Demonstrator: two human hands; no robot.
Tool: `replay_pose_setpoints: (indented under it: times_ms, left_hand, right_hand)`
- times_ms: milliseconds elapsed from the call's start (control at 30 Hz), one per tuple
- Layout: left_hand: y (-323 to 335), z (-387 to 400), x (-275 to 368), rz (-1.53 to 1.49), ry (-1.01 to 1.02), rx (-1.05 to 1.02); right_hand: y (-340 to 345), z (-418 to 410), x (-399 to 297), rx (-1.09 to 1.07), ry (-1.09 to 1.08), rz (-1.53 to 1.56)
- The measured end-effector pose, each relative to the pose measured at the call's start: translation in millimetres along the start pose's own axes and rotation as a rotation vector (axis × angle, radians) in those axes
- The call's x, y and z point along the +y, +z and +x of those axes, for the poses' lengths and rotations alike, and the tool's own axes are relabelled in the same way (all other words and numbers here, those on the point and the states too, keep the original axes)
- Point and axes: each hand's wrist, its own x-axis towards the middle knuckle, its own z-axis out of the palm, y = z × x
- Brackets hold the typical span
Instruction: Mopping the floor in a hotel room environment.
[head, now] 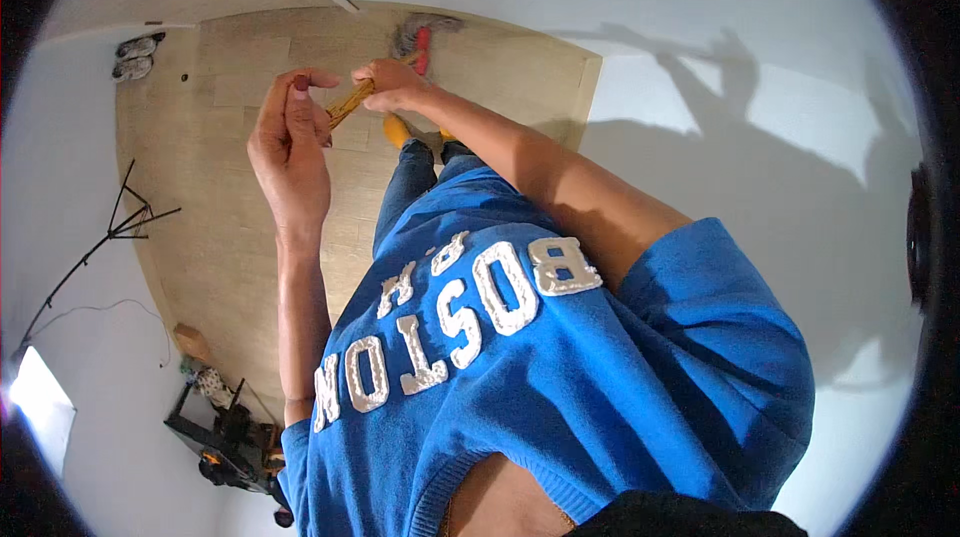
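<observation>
My left hand (289, 124) is raised at the upper left, its fingers curled around one end of a bundle of thin yellow-brown strands (349, 103). The other end is pinched in my right hand (397, 85), so the bundle slants across the short gap between both hands. What the strands are made of cannot be told. Dark red shows on a fingertip or nail of the left hand. Below the hands are my jeans (409, 173) and a yellow shoe or sock (397, 130).
A grey mop-like head with a red part (423, 49) lies on the wood-look floor (232, 184) beyond my feet. Shoes (135, 57) sit at the far left. A black stand (127, 229), a cardboard box (193, 342) and a cluttered black rack (225, 447) line the left wall.
</observation>
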Motion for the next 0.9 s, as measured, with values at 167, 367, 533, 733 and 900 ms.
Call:
replay_pose_setpoints:
  times_ms: [167,367,533,733,900]
  left_hand:
    - [4,-9,-9,0.271,0.060,0.006]
    - [20,-9,-20,0.167,0.123,-0.325]
    - [43,-1,-26,-0.077,0.139,-0.510]
    - [103,12,-67,-0.326,0.004,-0.704]
    - [136,3,-97,-0.317,-0.183,-0.685]
  right_hand:
    - [14,29,10,-0.023,-0.256,-0.043]
    - [-7,-2,37,-0.030,-0.238,0.001]
    - [-36,-59,71,0.085,-0.121,-0.080]
    - [-63,-125,146,0.111,0.193,-0.269]
    - [-70,-151,187,-0.153,0.316,-0.169]
